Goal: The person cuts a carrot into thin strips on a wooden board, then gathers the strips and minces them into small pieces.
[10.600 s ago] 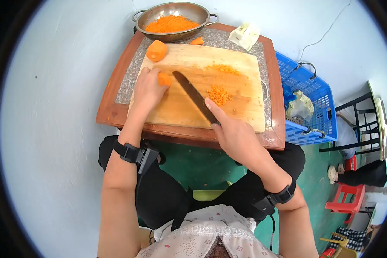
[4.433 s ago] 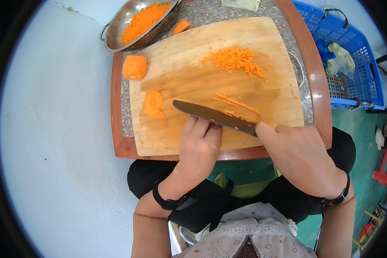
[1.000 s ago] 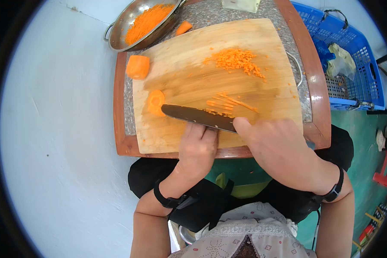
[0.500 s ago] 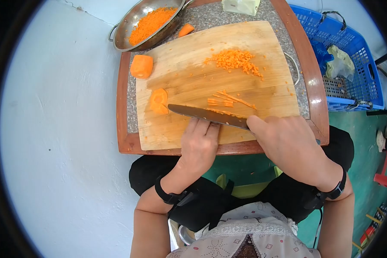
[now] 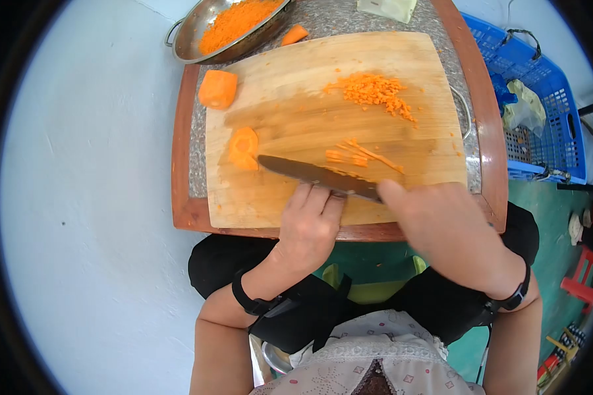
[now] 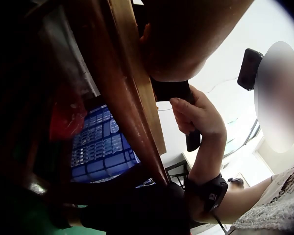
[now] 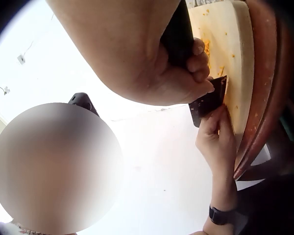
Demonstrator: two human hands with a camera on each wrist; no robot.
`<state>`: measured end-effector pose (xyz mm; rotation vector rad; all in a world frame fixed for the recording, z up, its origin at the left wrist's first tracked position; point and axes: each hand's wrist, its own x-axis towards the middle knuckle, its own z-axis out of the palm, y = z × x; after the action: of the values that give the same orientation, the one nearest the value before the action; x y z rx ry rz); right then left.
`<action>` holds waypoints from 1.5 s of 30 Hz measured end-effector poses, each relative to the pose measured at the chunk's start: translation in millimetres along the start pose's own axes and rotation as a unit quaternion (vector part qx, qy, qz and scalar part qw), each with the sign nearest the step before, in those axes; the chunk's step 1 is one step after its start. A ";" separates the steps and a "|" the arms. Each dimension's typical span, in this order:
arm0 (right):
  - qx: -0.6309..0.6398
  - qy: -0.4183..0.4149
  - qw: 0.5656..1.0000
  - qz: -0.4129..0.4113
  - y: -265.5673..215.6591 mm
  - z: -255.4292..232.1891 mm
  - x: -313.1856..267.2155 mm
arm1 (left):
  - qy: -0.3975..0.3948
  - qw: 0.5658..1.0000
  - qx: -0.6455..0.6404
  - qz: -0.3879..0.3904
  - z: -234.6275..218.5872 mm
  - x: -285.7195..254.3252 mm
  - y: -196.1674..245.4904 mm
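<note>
One knife (image 5: pixel 319 176) slanted leftward, gripped by the right hand (image 5: pixel 445 227). It crossed just beyond the left hand (image 5: pixel 310 227) (any hold there stayed hidden).

To your left rises a pale bluish-white wall (image 5: pixel 99 151); the floor (image 5: pixel 527 210) below is green. On your right, a blue plastic crate (image 5: pixel 565 99) stands beside the wood-edged table (image 5: pixel 484 99), a red plastic stool (image 5: pixel 583 288) farther off.

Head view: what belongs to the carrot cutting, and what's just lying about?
In the job: right hand, knife, left hand, cutting board, carrot chunk, carrot slices, carrot strips, diced carrot, likely the pan.
Lying about, apparently: blue basket, red stool, pale packet.
</note>
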<state>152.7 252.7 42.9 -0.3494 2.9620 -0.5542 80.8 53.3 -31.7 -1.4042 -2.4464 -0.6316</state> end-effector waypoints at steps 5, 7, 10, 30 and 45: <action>0.042 0.078 0.996 -0.027 -1.8 12.4 1.2 | -0.002 0.999 0.035 -0.007 -1.9 0.9 0.7; 0.041 0.094 0.995 -0.005 1.1 11.8 0.0 | -0.007 0.999 0.042 -0.004 -3.7 2.3 2.6; 0.032 0.052 0.997 0.051 4.1 2.2 0.4 | 0.004 1.000 0.026 -0.001 -4.5 5.4 2.4; -0.020 -0.008 1.000 0.004 4.2 -7.0 -16.1 | 0.005 1.000 0.016 0.006 -3.5 1.8 0.1; 0.035 -0.001 0.999 0.037 1.8 -5.8 -9.8 | 0.027 0.998 0.057 -0.023 -5.4 4.2 -0.6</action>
<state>161.0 258.7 48.3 -0.2324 2.9307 -0.6456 78.2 53.6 -25.3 -1.2752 -2.4362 -0.5228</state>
